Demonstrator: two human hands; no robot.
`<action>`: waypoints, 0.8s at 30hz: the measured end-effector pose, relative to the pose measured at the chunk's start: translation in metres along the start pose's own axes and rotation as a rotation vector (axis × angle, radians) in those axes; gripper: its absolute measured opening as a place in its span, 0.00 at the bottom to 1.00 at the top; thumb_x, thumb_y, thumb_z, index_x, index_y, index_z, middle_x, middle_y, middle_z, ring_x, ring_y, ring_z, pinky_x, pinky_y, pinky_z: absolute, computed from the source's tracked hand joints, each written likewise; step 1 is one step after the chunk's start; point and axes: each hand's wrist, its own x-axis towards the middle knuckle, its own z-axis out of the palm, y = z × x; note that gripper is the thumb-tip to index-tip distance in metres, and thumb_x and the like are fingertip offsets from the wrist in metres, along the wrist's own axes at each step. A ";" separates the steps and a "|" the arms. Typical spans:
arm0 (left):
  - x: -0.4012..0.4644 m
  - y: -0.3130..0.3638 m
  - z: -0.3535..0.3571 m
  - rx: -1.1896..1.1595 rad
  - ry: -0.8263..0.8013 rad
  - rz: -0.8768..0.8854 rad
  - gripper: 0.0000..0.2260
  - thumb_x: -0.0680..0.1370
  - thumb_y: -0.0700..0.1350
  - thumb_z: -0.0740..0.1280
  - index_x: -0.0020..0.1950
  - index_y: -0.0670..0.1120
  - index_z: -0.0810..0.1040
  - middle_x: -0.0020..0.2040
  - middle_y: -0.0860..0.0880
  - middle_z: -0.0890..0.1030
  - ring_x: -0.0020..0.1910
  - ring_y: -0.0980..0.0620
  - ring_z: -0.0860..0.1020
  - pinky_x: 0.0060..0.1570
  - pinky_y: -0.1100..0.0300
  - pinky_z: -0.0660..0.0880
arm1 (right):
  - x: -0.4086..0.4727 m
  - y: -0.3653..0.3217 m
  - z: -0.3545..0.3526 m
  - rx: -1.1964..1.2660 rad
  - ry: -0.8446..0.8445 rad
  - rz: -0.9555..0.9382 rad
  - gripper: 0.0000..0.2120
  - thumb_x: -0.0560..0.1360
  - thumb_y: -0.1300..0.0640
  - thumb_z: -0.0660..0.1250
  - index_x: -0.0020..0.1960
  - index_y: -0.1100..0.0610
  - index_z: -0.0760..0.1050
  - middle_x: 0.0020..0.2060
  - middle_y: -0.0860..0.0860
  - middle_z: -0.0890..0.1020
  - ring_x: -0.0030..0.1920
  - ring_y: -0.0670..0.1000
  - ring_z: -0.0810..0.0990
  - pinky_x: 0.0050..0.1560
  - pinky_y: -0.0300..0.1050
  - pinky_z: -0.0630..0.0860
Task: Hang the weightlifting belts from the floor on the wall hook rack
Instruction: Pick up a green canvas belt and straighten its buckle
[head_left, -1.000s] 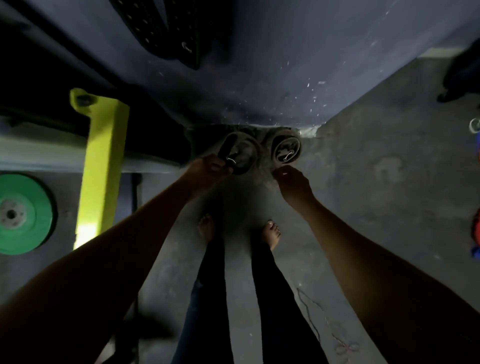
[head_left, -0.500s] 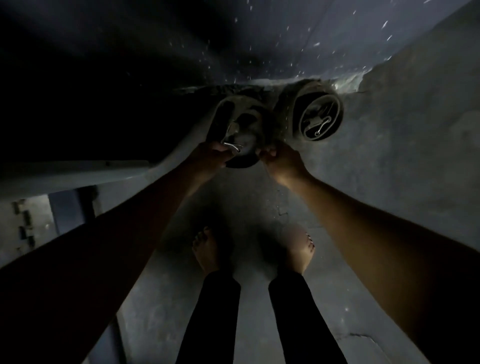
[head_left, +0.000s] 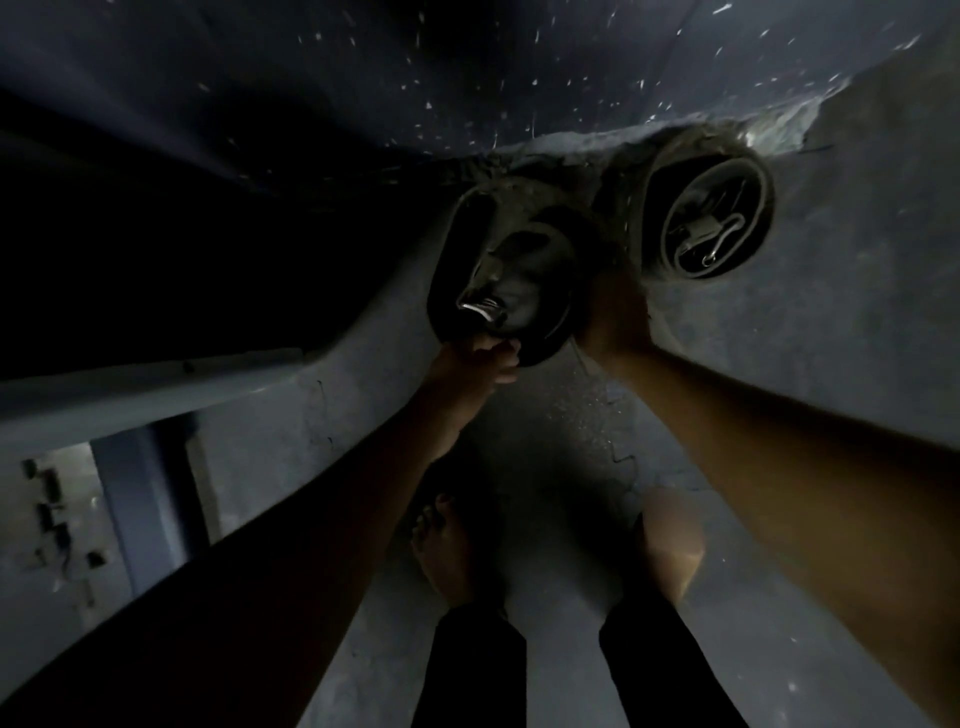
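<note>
From the head view, we see our left hand (head_left: 480, 364) with fingers closed on the near rolled belt (head_left: 511, 275) by the wall (head_left: 363, 78). Our right hand (head_left: 615, 317) grips its other side. Another belt (head_left: 709, 218) sits on the floor (head_left: 857, 312) beside it.

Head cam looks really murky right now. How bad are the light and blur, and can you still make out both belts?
Head view: very dim, left side nearly black; motion blur smears the edges, wide-angle bends the wall line. Near belt, in both hands, reads as a dark loop with a glinting buckle; left hand clear, right hand blurred. Far belt on the floor is sharper.
</note>
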 end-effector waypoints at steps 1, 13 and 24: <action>0.002 0.000 0.000 -0.123 -0.015 -0.051 0.15 0.86 0.46 0.59 0.69 0.41 0.75 0.68 0.42 0.80 0.59 0.47 0.82 0.55 0.58 0.75 | -0.015 -0.005 -0.004 0.024 0.017 -0.008 0.16 0.82 0.65 0.63 0.66 0.72 0.77 0.63 0.72 0.81 0.66 0.72 0.79 0.70 0.65 0.74; -0.004 0.030 0.029 -0.746 0.106 -0.293 0.18 0.84 0.45 0.64 0.74 0.42 0.73 0.71 0.39 0.77 0.56 0.41 0.80 0.49 0.46 0.80 | -0.174 -0.043 -0.017 -0.179 0.075 -0.150 0.28 0.73 0.66 0.62 0.74 0.65 0.74 0.70 0.63 0.79 0.66 0.62 0.82 0.65 0.57 0.80; -0.073 0.025 0.037 -0.502 0.128 -0.079 0.16 0.82 0.40 0.68 0.70 0.46 0.76 0.58 0.45 0.83 0.49 0.47 0.83 0.38 0.56 0.82 | -0.182 -0.020 -0.076 0.390 -0.016 -0.009 0.05 0.79 0.61 0.71 0.55 0.59 0.83 0.53 0.52 0.82 0.55 0.55 0.82 0.54 0.43 0.76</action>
